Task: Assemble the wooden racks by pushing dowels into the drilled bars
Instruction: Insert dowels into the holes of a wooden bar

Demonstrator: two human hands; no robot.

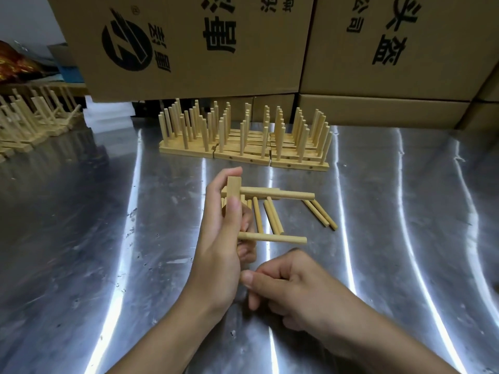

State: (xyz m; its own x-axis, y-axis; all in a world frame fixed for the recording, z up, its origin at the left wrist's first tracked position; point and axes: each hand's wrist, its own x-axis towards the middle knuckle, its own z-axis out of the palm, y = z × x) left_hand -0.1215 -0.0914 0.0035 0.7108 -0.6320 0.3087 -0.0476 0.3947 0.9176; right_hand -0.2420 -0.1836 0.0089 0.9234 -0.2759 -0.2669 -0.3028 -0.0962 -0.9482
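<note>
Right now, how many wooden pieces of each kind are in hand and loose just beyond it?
Drilled bar gripped by left hand: 1
Dowels seated in it: 2
Loose dowels in clear view: 5
Total: 8, leaving out partly hidden pieces.

头盔 on cardboard box [437, 36], 公司 beside it

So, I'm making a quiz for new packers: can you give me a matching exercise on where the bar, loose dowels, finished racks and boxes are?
Things: 1 bar; 2 loose dowels; 3 finished racks; 4 boxes.
Places: A lying flat on the table; B stacked at the back; C gripped by the left hand; D standing in a row, dowels up.
Pairs: 1-C, 2-A, 3-D, 4-B.
</note>
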